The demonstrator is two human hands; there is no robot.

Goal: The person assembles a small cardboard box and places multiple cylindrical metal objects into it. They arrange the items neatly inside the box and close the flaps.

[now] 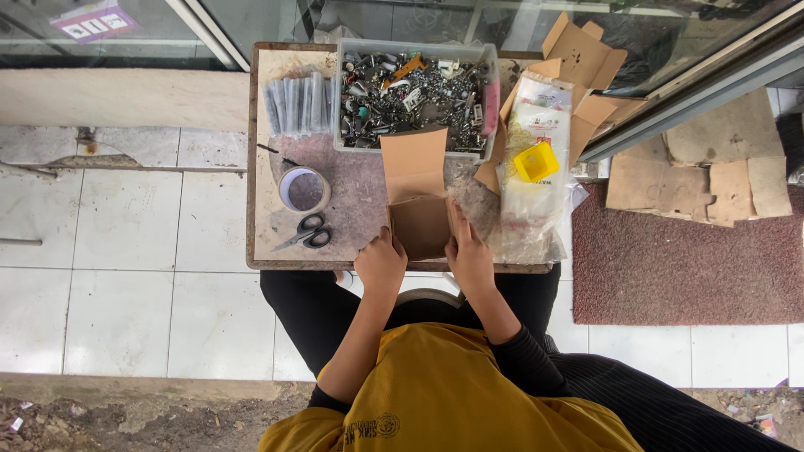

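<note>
Matt brown cardboard box [416, 197] between left hand [379, 261] and right hand [470, 255]. Worn, stained, rough-looking bench [360, 201]. Translucent plastic bin [416, 52] of shiny metal parts [410, 96]. Glossy clear plastic bags [532, 180]. Black-handled scissors [307, 233].

top: mustard-yellow shirt (dark emblem) | undersleeve: black, long | trousers: black

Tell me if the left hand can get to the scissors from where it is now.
Probably yes. The scissors lie flat on the table, just left of the left hand, with only bare tabletop between them. But that hand is holding one side of the small cardboard box and would have to let go.
</note>
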